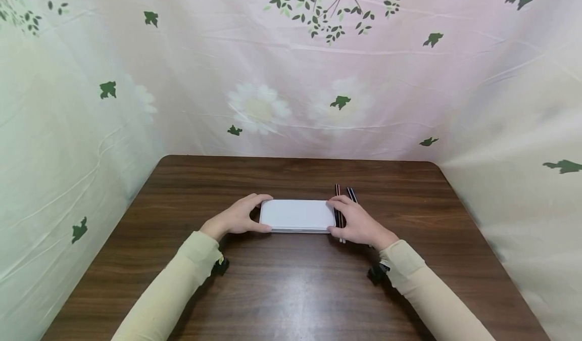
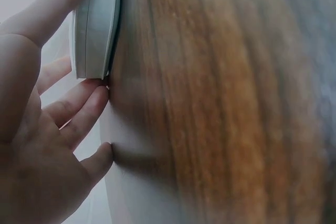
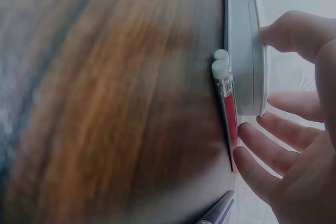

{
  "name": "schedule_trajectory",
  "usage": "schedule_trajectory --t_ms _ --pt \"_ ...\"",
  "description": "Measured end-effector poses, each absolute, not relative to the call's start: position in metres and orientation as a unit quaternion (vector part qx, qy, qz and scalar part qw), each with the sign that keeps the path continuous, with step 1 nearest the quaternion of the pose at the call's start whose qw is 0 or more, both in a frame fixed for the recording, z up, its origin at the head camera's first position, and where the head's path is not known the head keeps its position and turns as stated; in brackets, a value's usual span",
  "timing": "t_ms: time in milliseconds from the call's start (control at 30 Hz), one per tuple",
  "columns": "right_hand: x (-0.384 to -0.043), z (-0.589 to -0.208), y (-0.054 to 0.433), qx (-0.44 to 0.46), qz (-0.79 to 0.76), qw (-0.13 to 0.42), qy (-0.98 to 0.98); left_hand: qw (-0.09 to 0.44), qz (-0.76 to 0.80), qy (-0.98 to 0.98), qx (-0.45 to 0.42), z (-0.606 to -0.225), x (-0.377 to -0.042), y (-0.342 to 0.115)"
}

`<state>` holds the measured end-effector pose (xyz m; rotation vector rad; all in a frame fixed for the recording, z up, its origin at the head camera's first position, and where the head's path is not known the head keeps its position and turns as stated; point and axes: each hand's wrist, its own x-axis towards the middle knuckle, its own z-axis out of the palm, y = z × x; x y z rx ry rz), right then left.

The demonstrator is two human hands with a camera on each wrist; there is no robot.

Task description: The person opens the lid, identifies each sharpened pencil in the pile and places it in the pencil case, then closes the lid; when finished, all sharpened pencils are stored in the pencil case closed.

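A flat white case with rounded corners lies lengthwise across the middle of the table. My left hand holds its left end, thumb on the near edge and fingers at the far edge. At the opposite end, my right hand grips it the same way. The left wrist view shows the case's seamed side beside the thumb. In the right wrist view, pencils with white erasers and a red barrel lie against the case, below the right fingers. The case's contents are hidden.
Dark slim pens or pencils lie just right of the pencils, partly covered by the right hand. The brown wood-grain table has rounded far corners. A leaf-and-flower patterned cloth hangs behind it and along both sides.
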<state>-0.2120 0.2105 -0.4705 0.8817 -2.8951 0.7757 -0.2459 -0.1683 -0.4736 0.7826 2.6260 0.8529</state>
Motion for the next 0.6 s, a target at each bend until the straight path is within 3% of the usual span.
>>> schedule_trajectory --t_ms 600 --pt "-0.207 -0.46 0.214 0.293 0.21 0.012 -0.933 0.163 0.293 0.896 0.291 -0.466 -0.249 -0.169"
